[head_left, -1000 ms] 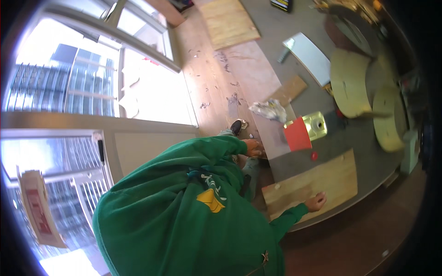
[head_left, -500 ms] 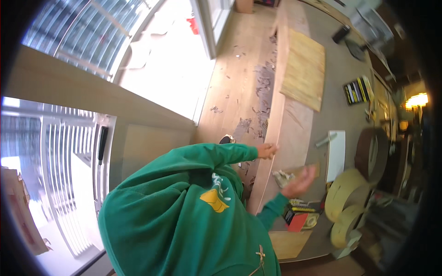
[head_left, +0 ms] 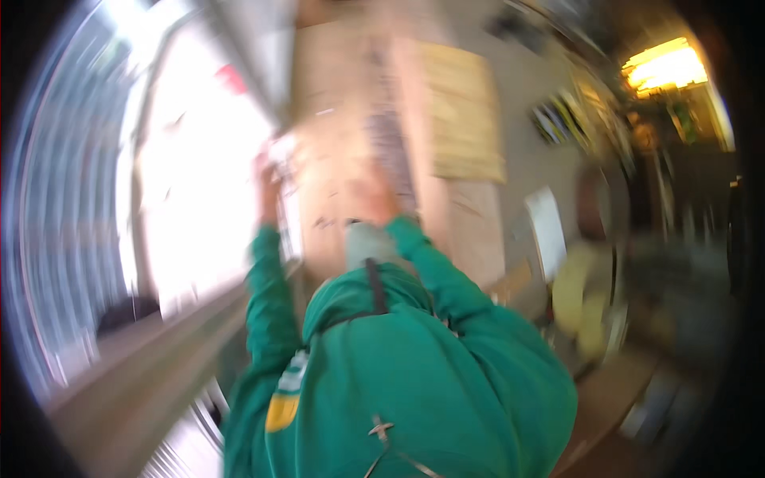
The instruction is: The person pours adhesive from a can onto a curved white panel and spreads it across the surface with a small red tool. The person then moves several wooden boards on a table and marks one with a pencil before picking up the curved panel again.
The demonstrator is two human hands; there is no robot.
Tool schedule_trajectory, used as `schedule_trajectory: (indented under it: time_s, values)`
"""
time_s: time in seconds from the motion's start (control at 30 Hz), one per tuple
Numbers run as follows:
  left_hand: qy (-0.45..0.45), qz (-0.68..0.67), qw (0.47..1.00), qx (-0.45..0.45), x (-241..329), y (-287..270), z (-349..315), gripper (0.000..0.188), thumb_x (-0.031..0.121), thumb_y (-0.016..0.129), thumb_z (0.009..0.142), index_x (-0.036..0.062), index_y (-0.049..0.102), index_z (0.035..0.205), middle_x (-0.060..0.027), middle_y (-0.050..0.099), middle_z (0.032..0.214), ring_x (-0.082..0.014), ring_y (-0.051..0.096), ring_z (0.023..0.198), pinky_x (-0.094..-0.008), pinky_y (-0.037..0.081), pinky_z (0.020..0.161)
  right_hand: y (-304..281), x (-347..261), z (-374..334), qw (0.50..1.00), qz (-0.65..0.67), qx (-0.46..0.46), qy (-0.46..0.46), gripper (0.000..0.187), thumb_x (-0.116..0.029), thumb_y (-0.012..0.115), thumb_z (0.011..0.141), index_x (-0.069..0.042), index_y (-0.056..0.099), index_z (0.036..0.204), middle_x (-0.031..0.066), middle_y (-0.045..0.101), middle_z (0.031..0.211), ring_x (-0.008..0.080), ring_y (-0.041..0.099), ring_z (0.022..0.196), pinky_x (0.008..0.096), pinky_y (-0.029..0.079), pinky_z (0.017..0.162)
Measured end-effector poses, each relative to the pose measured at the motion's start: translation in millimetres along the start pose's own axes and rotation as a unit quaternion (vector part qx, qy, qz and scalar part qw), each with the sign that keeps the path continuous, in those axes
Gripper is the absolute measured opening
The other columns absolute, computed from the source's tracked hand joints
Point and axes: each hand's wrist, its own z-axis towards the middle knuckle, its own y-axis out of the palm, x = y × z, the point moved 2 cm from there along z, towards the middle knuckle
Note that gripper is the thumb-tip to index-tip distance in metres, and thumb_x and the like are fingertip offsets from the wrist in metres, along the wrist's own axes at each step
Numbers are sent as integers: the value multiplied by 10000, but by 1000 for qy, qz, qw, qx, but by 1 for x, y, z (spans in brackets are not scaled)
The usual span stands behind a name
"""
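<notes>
My left hand (head_left: pixel 269 179) is stretched forward in front of the bright doorway, smeared by motion. Whether it holds anything cannot be made out. Over the wooden floor (head_left: pixel 319 159) hangs my right hand (head_left: pixel 374 195), also blurred, near the long edge of the workbench (head_left: pixel 470 231). Both arms wear green sleeves. A pale wooden board (head_left: pixel 462 111) lies on the bench, ahead and to the right of my right hand. Dark shavings (head_left: pixel 390 147) are scattered on the floor along the bench.
A white rectangular sheet (head_left: pixel 546 231) and curved yellowish pieces (head_left: pixel 578 295) lie farther right on the bench, with a row of dark and yellow items (head_left: pixel 562 119) beyond. The bright doorway (head_left: pixel 199 175) stands to the left, above a beige ledge (head_left: pixel 151 382).
My body and view have turned left, away from the bench. Both hands have swung from the bench toward the floor and doorway. The picture is now more blurred.
</notes>
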Motion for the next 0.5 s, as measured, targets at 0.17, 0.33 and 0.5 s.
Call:
schedule_trajectory:
  time_s: [0.17, 0.33, 0.5]
  values:
    - [-88, 350, 908, 215, -7, -231, 40, 563, 360, 425, 988, 36, 297, 1430, -182, 426, 1373, -283, 471, 1226, -388, 447, 959, 147, -55, 115, 984, 73, -33, -158, 446, -227, 654, 798, -47, 577, 1199, 200, 606, 1133, 354, 588, 1033, 452, 468, 905]
    - [-365, 362, 828, 224, -59, -349, 22, 536, 385, 422, 982, 60, 336, 1398, -156, 460, 1328, -284, 498, 1189, -391, 464, 908, 163, -185, 167, 924, 8, -102, -368, 322, -328, 655, 846, -177, 641, 1129, 58, 639, 928, 273, 617, 902, 424, 480, 826]
    - [-516, 389, 755, 113, -94, -346, 64, 512, 411, 419, 975, 83, 375, 1366, -131, 493, 1282, -285, 525, 1153, -393, 481, 857, -78, -232, 140, 881, -127, 203, -409, 129, -320, 636, 885, -211, 688, 927, -41, 632, 829, 173, 606, 816, 342, 495, 691]
